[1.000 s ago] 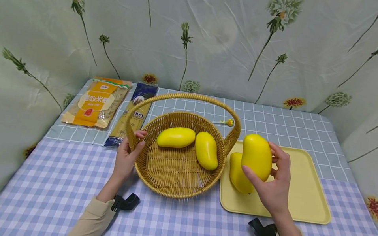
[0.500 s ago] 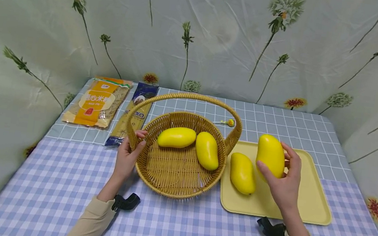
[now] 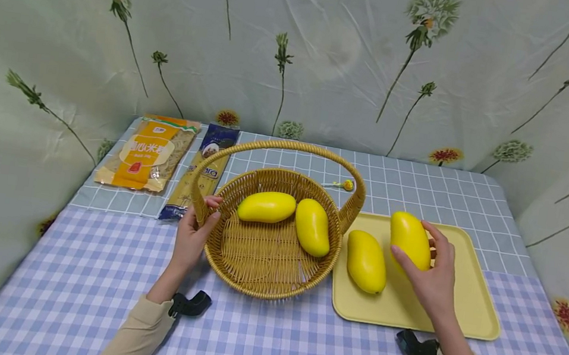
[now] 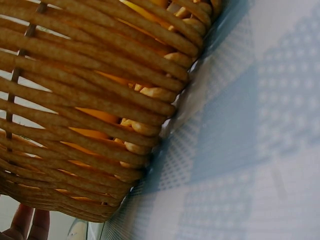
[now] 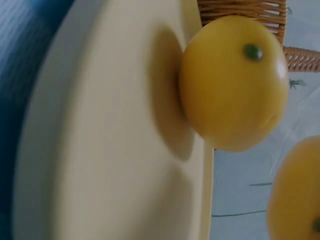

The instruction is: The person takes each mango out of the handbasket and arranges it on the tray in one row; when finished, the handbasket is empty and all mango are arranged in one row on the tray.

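In the head view a round wicker basket (image 3: 253, 251) with a tall hooped handle holds a mango (image 3: 266, 207) lying crosswise and another mango (image 3: 312, 227) at its right side. My left hand (image 3: 191, 240) grips the basket's left side where the handle meets the rim; the left wrist view shows the woven wall close up and fingertips (image 4: 39, 225) at the lower left. My right hand (image 3: 433, 275) holds a mango (image 3: 410, 239) just over the yellow tray (image 3: 468, 298). On the tray's left part lies another mango (image 3: 366, 262), seen stem end first in the right wrist view.
Behind the basket's left side lie an orange-labelled food packet (image 3: 144, 153) and a long blue-ended pasta packet (image 3: 204, 176). A small lollipop-like item (image 3: 344, 184) sits behind the handle's right side. A flowered cloth (image 3: 332, 58) hangs at the table's back edge.
My right hand has carried its mango rightward, away from the basket, then lowered it slightly and tilted it. The tray's other mango is now uncovered. My left hand stays on the basket.
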Tool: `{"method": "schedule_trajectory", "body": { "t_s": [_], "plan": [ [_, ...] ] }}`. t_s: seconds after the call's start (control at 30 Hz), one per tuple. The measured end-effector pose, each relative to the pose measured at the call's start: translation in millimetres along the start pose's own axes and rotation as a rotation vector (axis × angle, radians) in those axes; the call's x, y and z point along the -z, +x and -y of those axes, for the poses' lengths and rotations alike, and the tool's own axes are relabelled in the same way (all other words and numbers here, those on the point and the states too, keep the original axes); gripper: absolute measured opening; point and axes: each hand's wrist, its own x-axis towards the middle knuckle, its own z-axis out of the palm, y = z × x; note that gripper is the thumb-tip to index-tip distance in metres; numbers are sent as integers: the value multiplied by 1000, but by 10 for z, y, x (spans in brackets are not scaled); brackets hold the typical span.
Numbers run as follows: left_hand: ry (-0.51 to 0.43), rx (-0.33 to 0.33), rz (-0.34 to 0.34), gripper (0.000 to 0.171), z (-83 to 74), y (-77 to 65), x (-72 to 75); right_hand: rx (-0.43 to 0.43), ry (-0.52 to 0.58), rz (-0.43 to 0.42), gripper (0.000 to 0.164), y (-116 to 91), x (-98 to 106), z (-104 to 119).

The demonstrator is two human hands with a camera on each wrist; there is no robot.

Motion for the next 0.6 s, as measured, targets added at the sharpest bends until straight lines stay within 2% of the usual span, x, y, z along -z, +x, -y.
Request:
{"method": "schedule_trajectory", "body": {
  "t_s": [0.43,0.6],
  "plan": [
    [-15,-26,1,15,18,-2,1,-94,-186,142,71,34,28,-86],
    [-31,1,-1,15,104,8,25,-121,-223,172,72,36,43,-117]
  ]
}}
